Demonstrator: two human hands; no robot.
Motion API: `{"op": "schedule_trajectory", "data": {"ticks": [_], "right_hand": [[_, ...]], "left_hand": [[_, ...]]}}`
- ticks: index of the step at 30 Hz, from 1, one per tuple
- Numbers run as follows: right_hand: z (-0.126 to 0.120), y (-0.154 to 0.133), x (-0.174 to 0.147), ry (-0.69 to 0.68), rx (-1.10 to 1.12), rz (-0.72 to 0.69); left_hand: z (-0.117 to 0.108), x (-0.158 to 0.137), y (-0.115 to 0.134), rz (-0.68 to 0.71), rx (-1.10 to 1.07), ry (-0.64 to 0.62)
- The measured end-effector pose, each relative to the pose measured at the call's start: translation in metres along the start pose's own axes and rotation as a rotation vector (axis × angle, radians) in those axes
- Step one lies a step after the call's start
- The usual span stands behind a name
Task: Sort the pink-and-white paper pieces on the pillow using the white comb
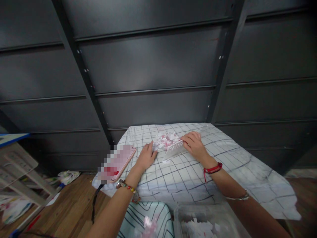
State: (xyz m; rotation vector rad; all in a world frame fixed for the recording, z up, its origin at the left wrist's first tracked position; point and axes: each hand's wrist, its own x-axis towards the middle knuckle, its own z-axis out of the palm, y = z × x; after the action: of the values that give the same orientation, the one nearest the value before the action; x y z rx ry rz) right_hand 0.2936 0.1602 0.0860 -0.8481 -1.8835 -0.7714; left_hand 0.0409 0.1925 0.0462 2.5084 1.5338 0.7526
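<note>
My left hand (147,156) rests with fingers stretched out at the left edge of a heap of small white and pink pieces (165,140), which look like paper scraps. My right hand (194,145) has its fingers bent over the right end of a white slotted piece (174,148), perhaps the side of a small plastic basket. This piece stands along the near side of the heap. Its lower part and the exact shape of its far side cannot be made out. Both hands are over the checked cloth (158,178).
A phone in a pink case (125,165) lies left of my hands, a black cable (94,201) below it. Near me stand a striped tray (160,215) with pink wrapping and a clear bin (179,215) with white scraps. Dark panels (153,109) rise behind the table.
</note>
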Motion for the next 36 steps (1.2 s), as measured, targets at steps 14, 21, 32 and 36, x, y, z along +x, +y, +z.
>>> {"op": "schedule_trajectory", "data": {"ticks": [14, 21, 32, 36], "right_hand": [[-0.017, -0.01, -0.001, -0.165, -0.1, 0.105], [-0.034, -0.022, -0.003, -0.133, -0.041, 0.139], [-0.053, -0.018, -0.004, -0.199, 0.079, 0.091], [-0.056, -0.017, -0.003, -0.111, 0.08, 0.153]], "left_hand": [[-0.006, -0.002, 0.004, 0.074, -0.051, 0.007], [-0.014, -0.009, 0.011, 0.248, -0.104, -0.044], [-0.02, -0.013, 0.017, 0.323, -0.151, -0.165], [-0.022, -0.013, 0.018, 0.36, -0.149, -0.193]]}}
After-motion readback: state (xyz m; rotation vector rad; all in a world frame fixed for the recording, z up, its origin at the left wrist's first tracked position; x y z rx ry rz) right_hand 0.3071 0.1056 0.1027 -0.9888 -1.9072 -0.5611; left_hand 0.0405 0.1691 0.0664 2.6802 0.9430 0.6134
